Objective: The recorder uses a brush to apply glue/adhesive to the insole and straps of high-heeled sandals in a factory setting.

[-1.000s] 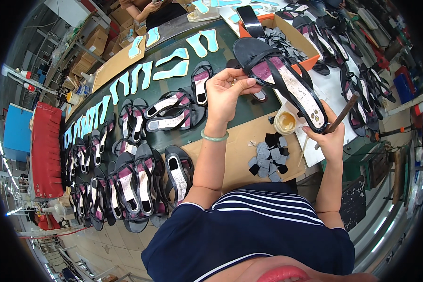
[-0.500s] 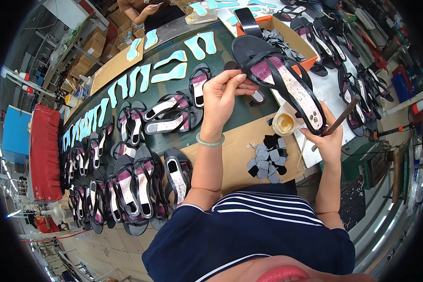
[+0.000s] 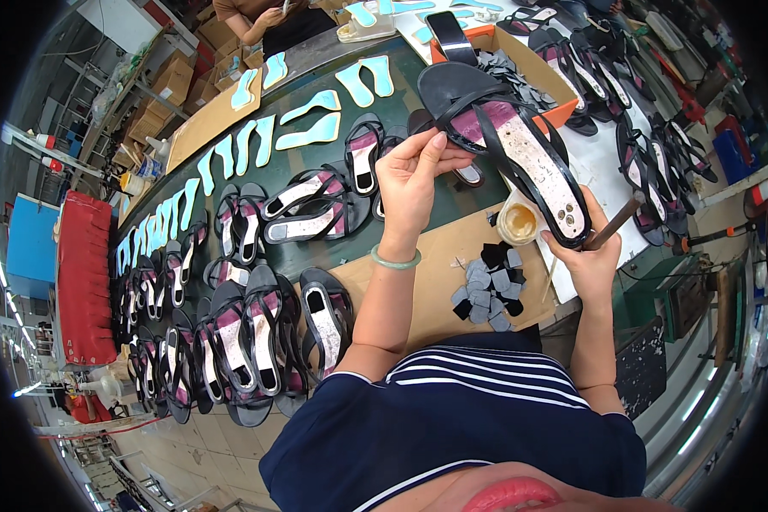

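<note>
A black strappy sandal with a purple and white insole is held up in front of me, its toe toward the far left. My left hand has its thumb and forefinger pinched at the sandal's strap edge near the toe. At the heel, my right hand grips the sandal and also a brown stick, whose lower end is hidden by the hand. Below the sandal stands an open tub of yellowish paste. Beside it a heap of grey and black pads lies on cardboard.
Several finished-looking sandals line the left of the green table, with pale blue insole pieces beyond. An orange box of grey pads and a phone stand at the far right. Another person is at the back.
My left hand has shifted slightly right and down along with its bracelet. The sandal has tilted a little, and the brown stick in my right hand has moved slightly lower.
</note>
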Demonstrator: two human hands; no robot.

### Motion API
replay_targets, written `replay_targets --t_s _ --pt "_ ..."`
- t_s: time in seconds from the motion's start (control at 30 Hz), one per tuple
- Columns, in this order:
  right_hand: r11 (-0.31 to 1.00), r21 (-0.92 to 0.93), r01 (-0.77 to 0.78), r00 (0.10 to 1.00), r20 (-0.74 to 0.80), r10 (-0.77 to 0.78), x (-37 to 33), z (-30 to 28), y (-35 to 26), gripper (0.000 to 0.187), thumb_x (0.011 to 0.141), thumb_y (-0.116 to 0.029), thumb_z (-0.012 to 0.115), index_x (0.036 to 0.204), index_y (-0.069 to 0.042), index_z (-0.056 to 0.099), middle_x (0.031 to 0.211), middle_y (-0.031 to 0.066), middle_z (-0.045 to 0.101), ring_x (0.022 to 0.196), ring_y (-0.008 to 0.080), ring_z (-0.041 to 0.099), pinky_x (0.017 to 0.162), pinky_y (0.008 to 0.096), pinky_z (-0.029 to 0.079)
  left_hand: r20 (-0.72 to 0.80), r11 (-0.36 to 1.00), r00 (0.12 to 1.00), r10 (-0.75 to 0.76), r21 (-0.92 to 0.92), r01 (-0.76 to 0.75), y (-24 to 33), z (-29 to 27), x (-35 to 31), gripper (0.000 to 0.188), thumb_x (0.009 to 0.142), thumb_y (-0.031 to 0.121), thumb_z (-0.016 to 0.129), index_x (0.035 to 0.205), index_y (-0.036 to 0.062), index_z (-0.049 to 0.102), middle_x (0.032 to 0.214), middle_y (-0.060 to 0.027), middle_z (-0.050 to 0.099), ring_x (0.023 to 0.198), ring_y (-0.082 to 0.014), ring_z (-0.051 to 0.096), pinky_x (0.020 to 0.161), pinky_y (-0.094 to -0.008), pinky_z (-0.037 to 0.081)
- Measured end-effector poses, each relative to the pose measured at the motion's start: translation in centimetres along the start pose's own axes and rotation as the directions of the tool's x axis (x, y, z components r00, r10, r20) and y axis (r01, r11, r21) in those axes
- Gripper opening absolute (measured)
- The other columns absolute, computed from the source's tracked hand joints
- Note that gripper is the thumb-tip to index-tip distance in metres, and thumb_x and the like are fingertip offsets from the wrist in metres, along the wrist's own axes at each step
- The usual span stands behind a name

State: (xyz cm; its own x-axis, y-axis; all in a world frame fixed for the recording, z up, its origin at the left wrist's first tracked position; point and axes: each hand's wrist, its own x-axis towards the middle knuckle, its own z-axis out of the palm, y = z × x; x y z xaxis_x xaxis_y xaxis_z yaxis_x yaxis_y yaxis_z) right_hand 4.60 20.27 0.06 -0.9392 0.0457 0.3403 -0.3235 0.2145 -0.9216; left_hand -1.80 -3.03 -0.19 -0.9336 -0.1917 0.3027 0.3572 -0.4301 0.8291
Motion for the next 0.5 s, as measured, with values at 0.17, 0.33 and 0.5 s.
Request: replay_targets --t_s 0.17,0.33,0.5 --pt "0.999 -0.034 -0.014 1.000 0.019 0.015 -0.54 0.12 0.01 0.074 0.067 0.011 0.076 0.134 0.010 0.043 0.115 0.0142 0.062 0.101 0.0162 0.062 0.088 0.0279 0.051 -0.003 0.998 0.998 0.059 -0.007 -0.059 -0.09 0.21 -0.06 0.019 0.094 0.004 0.055 0.100 -0.0118 0.062 0.084 -0.0180 0.067 0.075 -0.0254 0.069 0.070 -0.0342 0.059" --pt "0.997 -0.072 -0.021 1.000 0.006 0.021 -0.88 0.22 -0.35 0.073 0.069 0.011 0.076 0.134 0.009 0.043 0.115 0.0136 0.062 0.102 0.0160 0.062 0.089 0.0280 0.050 -0.015 0.997 0.998 0.061 -0.053 -0.062 -0.36 0.04 -0.18 0.017 0.093 0.003 0.057 0.101 -0.0102 0.063 0.085 -0.0165 0.067 0.075 -0.0248 0.069 0.071 -0.0349 0.059" --pt "0.997 -0.083 -0.005 1.000 0.007 0.005 -0.95 0.23 -0.42 0.074 0.069 0.011 0.075 0.135 0.008 0.042 0.116 0.0135 0.062 0.102 0.0160 0.062 0.089 0.0277 0.050 -0.016 0.994 0.999 0.046 -0.100 -0.048 -0.38 -0.08 -0.20 0.015 0.090 0.003 0.062 0.098 -0.0099 0.064 0.087 -0.0128 0.066 0.075 -0.0225 0.069 0.070 -0.0316 0.059"
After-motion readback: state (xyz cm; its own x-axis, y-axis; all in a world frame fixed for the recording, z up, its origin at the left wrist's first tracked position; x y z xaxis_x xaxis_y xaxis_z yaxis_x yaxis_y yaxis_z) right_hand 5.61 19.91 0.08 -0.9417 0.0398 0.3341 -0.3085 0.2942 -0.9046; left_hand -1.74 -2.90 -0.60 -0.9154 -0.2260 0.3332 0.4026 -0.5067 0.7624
